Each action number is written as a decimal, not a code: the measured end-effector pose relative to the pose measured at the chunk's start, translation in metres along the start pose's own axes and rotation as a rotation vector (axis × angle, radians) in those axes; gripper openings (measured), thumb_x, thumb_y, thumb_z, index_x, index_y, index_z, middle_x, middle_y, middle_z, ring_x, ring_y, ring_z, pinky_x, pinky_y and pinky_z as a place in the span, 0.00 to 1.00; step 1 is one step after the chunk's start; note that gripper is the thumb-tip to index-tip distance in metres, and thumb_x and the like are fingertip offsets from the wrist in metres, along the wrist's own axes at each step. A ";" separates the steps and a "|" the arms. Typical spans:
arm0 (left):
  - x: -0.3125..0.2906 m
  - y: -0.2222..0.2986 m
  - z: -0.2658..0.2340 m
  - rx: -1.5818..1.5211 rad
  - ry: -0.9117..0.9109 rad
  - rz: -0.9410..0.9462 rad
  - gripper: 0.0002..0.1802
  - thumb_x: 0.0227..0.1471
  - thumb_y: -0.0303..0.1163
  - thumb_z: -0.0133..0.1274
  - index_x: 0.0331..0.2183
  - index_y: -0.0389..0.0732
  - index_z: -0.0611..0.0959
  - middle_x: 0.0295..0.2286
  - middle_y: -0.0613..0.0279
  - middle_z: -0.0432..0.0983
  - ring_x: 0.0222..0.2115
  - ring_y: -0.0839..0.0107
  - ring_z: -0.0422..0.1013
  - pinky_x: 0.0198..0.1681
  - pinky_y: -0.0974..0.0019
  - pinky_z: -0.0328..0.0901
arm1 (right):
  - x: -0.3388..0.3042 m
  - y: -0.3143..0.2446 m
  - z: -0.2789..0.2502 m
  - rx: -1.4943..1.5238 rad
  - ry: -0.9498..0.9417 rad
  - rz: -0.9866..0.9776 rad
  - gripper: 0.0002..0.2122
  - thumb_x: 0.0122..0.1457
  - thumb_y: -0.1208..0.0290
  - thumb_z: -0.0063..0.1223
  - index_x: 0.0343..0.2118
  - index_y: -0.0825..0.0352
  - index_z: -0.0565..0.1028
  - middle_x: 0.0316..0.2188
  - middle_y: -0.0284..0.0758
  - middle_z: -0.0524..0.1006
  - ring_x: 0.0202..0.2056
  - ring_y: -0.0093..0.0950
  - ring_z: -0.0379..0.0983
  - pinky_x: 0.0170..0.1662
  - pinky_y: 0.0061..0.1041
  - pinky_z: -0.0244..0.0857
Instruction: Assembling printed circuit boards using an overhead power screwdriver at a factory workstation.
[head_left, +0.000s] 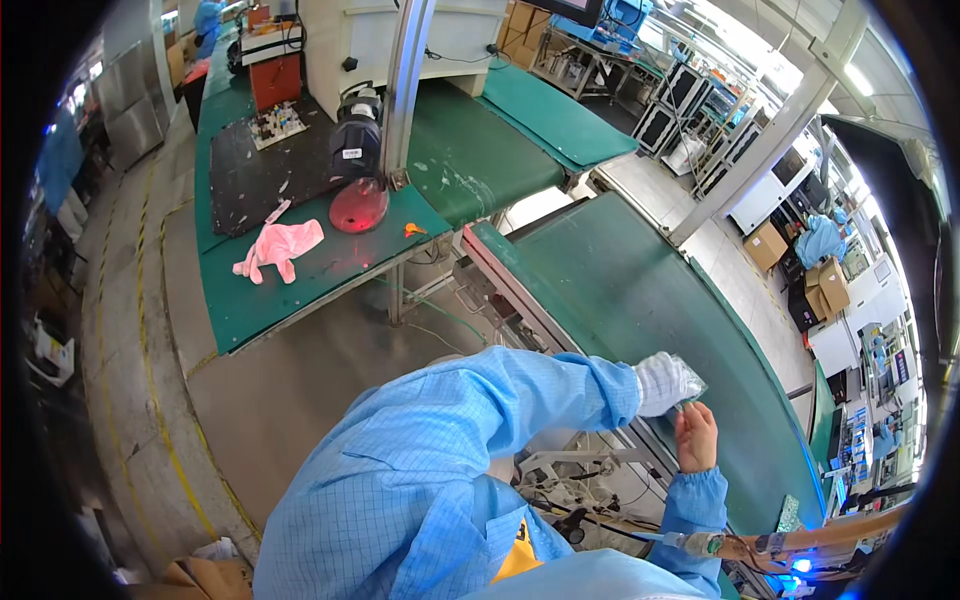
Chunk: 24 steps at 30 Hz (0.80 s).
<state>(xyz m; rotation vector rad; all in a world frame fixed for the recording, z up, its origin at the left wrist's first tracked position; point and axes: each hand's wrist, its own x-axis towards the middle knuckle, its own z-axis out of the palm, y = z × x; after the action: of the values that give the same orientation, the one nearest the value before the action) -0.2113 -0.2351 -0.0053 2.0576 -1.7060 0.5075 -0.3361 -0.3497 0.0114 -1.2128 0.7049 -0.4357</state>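
Over the green conveyor belt (620,270), my two hands meet close together. My left hand (658,386), in a white striped glove, is closed around a small clear plastic piece (692,380) that looks like a bag or film. What is inside it, if anything, is too small to tell. My right hand (697,437) is bare, its thumb and fingers pinched at the near edge of that plastic. Both sleeves are light blue with a fine grid.
A pink glove (280,248), a black scanner (357,140) casting red light and a small orange item (413,230) are on the green-topped bench (235,310) at left. A metal post (403,90) rises behind. A green circuit board (789,513) lies at the belt's near right end.
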 end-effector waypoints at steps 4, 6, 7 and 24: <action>-0.020 -0.019 -0.037 -0.088 0.116 0.007 0.23 0.46 0.43 0.51 0.45 0.49 0.75 0.33 0.61 0.77 0.32 0.64 0.74 0.30 0.59 0.67 | -0.021 -0.012 0.013 -0.167 -0.053 -0.126 0.12 0.59 0.61 0.49 0.22 0.60 0.66 0.11 0.22 0.56 0.10 0.15 0.52 0.11 0.15 0.43; -0.044 -0.037 -0.071 -0.333 0.292 -0.110 0.23 0.46 0.42 0.53 0.46 0.49 0.75 0.37 0.56 0.76 0.35 0.61 0.74 0.36 0.60 0.68 | -0.030 -0.020 0.004 -0.164 -0.087 -0.097 0.14 0.60 0.59 0.47 0.21 0.60 0.65 0.10 0.22 0.54 0.09 0.14 0.50 0.11 0.15 0.40; -0.060 -0.047 -0.082 -0.465 0.425 -0.181 0.24 0.46 0.40 0.55 0.47 0.49 0.74 0.38 0.56 0.76 0.36 0.62 0.74 0.39 0.61 0.68 | -0.031 -0.021 -0.001 -0.159 -0.127 -0.072 0.16 0.61 0.57 0.45 0.20 0.59 0.64 0.10 0.21 0.52 0.09 0.14 0.47 0.11 0.16 0.37; -0.347 -0.069 -0.238 -1.367 0.958 -1.012 0.22 0.47 0.30 0.55 0.44 0.31 0.74 0.39 0.56 0.75 0.38 0.71 0.73 0.44 0.69 0.67 | -0.002 0.051 -0.055 -1.280 0.191 -1.028 0.05 0.53 0.78 0.42 0.29 0.68 0.71 0.36 0.41 0.69 0.40 0.38 0.64 0.44 0.35 0.59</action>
<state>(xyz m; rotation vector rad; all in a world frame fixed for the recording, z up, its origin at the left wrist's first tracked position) -0.2101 0.1913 0.0075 1.0075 -0.0976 -0.0892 -0.3785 -0.3710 -0.0468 -2.7929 0.4242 -1.0179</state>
